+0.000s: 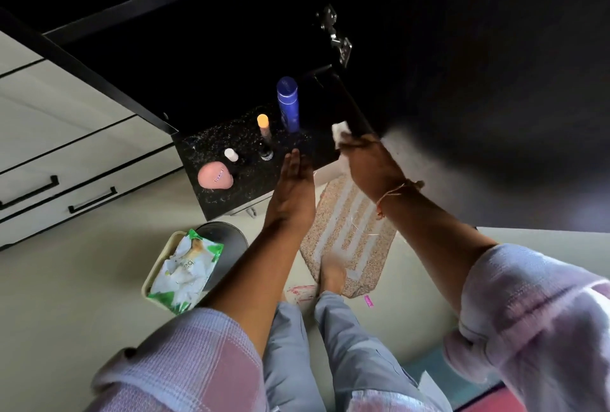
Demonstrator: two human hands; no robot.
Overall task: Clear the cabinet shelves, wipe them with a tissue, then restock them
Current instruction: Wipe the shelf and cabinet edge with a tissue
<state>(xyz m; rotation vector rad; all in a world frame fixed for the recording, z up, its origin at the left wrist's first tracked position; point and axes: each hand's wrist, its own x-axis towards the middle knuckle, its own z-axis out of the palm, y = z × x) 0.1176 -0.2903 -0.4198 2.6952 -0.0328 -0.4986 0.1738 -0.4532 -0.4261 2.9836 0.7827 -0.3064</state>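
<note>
The right hand [366, 160] pinches a white tissue [340, 130] against the dark cabinet [356, 108] edge, just right of the speckled counter [251, 180]. The left hand [292, 180] is flat, fingers straight and together, at the counter's front edge. On the counter stand a blue bottle [288, 104], an orange-capped tube [264, 126], a small white-capped bottle [231, 154] and a pink case [215, 174].

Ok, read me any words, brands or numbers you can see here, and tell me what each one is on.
None can be read.
Pink case: a short dark print, too small and blurred to read.
Blue bottle: faint lettering near the cap, unreadable.
Wipes pack: a grey mark on the front, too blurred to read.
Small dark bottle: pale label, no letters legible.
</note>
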